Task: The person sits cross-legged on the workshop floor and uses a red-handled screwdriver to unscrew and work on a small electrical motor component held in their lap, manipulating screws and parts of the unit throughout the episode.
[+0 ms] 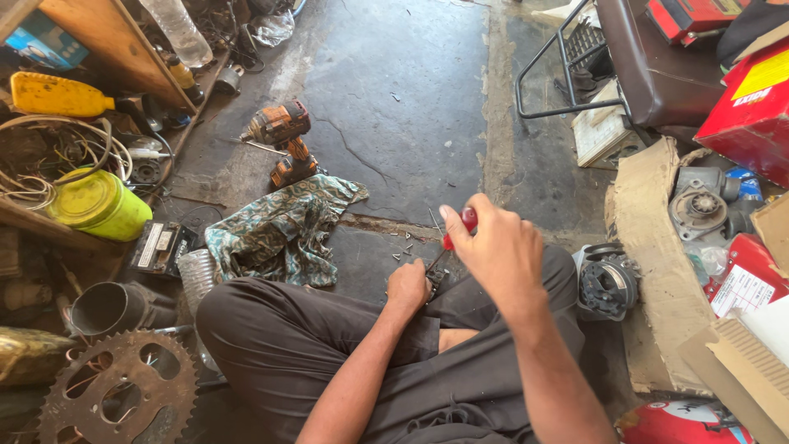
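I sit cross-legged on a concrete floor. My right hand (497, 247) grips a red-handled screwdriver (459, 230), its shaft pointing down and left. My left hand (408, 286) is closed around a small dark metal part (436, 279) resting on my knee, where the screwdriver tip meets it. Several small screws (404, 249) lie scattered on the floor just beyond my hands.
A patterned green cloth (279, 230) lies left of my knee, an orange cordless drill (283, 140) beyond it. A large sprocket (119, 386), metal pipe (111, 308), yellow-green can (99, 205) and cluttered shelf sit left. Cardboard (657, 271), an alternator (608, 284) and red boxes (748, 115) sit right.
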